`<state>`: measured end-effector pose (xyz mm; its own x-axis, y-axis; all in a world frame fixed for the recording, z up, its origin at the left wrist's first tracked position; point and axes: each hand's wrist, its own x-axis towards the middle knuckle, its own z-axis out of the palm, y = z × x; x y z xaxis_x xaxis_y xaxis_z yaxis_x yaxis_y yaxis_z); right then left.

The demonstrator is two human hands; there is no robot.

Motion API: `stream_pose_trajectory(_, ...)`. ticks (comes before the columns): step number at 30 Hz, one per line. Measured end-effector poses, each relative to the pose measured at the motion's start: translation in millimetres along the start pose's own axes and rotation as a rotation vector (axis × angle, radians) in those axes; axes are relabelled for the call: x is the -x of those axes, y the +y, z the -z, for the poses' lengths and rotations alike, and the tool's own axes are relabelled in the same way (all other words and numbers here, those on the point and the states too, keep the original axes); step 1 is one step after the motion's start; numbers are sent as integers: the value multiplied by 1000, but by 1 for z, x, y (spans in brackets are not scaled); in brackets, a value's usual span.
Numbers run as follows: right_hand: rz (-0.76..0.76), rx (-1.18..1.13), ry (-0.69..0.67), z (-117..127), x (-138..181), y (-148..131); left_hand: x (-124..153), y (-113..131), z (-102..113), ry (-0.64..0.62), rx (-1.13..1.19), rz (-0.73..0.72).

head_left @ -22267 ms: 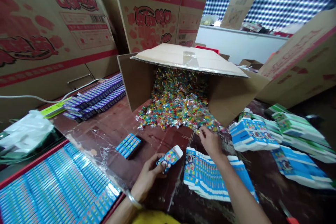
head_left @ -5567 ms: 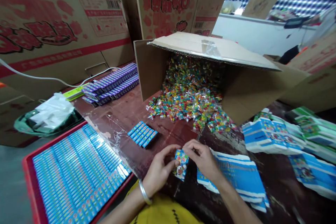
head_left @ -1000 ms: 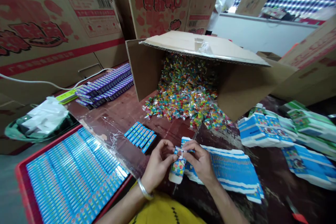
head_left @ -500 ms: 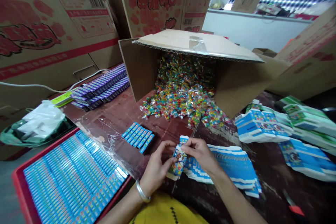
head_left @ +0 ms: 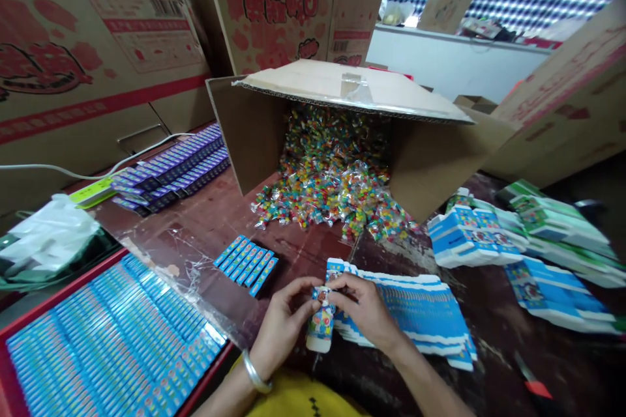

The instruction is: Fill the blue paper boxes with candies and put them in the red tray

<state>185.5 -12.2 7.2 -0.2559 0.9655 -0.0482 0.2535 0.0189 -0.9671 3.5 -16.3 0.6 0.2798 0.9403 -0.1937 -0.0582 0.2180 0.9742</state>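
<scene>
Between both hands is a small blue printed candy box [head_left: 320, 326], its pale end flap pointing toward me. My left hand [head_left: 286, 316] grips its left side between thumb and fingers. The fingers of my right hand [head_left: 362, 306] pinch the box's upper end. Just under and beside the right hand lies a fanned row of flat blue cartons [head_left: 425, 313]. To the left of the hands sits a small block of closed blue boxes [head_left: 247, 264]. Ahead, wrapped colourful candies [head_left: 332, 189] spill from a cardboard carton [head_left: 435, 163] lying on its side.
A red tray [head_left: 14, 339] packed with blue boxes stands at the left. Purple boxes [head_left: 171, 169] are stacked behind it, near a green power strip [head_left: 92, 192]. Blue cartons [head_left: 472, 238] and green cartons [head_left: 562, 218] lie at the right. A red-handled knife [head_left: 535, 384] rests near the front right.
The small box has come lower and stands more upright in view, with both hands still on it. The right hand has moved down toward me. The whole view has shifted slightly.
</scene>
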Motion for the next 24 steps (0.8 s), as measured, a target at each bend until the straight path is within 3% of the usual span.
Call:
stream_pose_trajectory(3,25,109,16,20,-20,10,-2,0,0,-34,-27,0)
stream_pose_trajectory(6,74,531,320,43,-51,27,-1,0,1,7,-70,0)
stream_pose_trajectory(9,147,739,381,53,-76,44,1,4,3,-2,17,99)
stream_pose_trajectory(12,184,732,381,56,-85,53,4,10,7,-51,125,185)
stream_pose_trajectory(16,207,692,443,66,-81,49,3,12,11,-41,86,115)
stream_pose_trajectory(20,161,498,474,73,-62,23,-3,2,10,9,-68,47)
stream_pose_trajectory(24,104,265,370,64,-37,-14,-8,-8,4,-13,-46,38)
